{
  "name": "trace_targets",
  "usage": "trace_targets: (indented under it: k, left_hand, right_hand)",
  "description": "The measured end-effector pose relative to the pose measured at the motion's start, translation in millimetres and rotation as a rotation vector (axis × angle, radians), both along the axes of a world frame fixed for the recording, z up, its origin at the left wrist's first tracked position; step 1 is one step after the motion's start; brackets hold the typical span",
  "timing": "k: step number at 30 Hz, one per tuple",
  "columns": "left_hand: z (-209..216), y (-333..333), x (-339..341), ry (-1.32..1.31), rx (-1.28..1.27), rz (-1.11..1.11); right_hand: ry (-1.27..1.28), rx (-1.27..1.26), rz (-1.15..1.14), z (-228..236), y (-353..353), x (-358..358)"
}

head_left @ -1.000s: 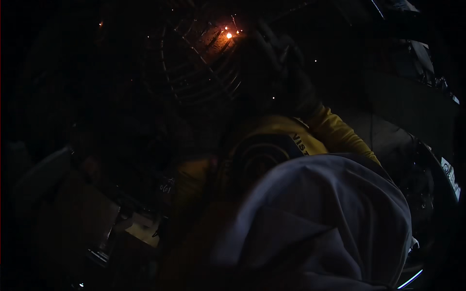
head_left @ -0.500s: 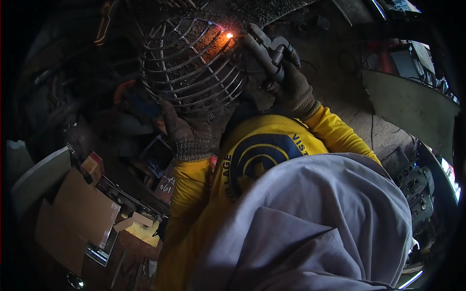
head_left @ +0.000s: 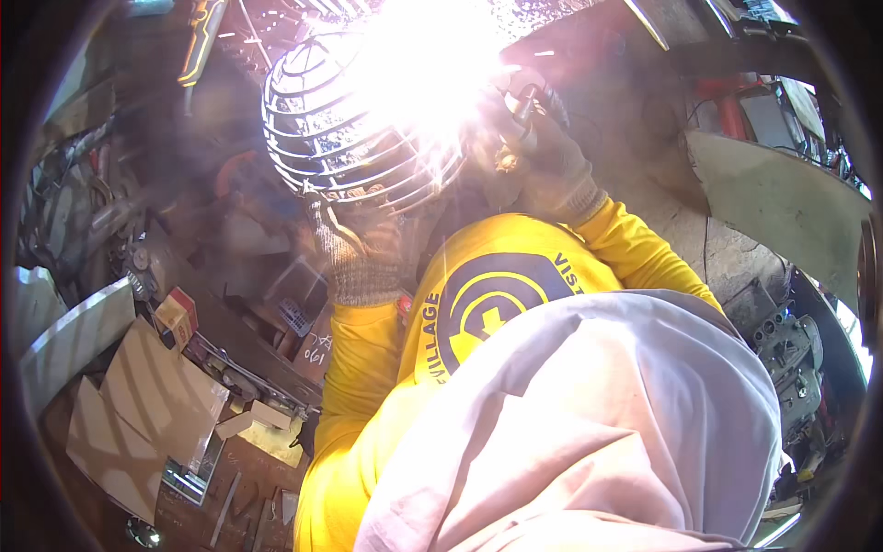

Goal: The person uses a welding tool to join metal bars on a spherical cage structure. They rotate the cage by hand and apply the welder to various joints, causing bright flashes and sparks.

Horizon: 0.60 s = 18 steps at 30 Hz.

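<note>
A round cage of curved metal rods [head_left: 299,147] is in front of me at the upper middle. My left hand [head_left: 361,248], in a knitted work glove, grips its near lower edge, with some fingers hidden behind the rods. In my gloved right hand [head_left: 563,175] is a welding electrode holder [head_left: 526,103], angled toward the cage's right side. A blinding white arc [head_left: 428,69] burns there and hides the electrode tip, the joint and much of the cage's upper right.
Cardboard sheets [head_left: 152,414] and a small red-and-white box [head_left: 177,315] lie at the lower left. A curved metal sheet [head_left: 782,198] stands at the right, above a grey machine part [head_left: 791,359]. A yellow-and-black tool [head_left: 200,41] is at the upper left. Grey cloth [head_left: 598,414] drapes below me.
The small orange glow at the cage's right side has become a bright white arc that lights up the whole workshop. Both hands and the cage stay nearly in place.
</note>
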<state>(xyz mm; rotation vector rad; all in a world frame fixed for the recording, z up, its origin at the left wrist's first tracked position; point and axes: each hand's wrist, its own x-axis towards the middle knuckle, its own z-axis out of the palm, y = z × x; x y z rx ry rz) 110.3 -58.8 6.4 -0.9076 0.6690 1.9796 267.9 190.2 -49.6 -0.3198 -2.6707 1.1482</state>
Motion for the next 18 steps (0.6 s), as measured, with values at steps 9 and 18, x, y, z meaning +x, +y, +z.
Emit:
trace_targets:
  k: [9,18]
  left_hand:
    - [-1.3,2.6,-1.2,0.131,-0.105,-0.009]
    - [27.3,33.8,9.9,0.476,-0.146,0.087]
  right_hand:
    - [0.16,-0.204,-0.032,17.7,-0.5,-10.8]
    - [-0.001,-0.517,-0.183,-5.5,1.9,15.1]
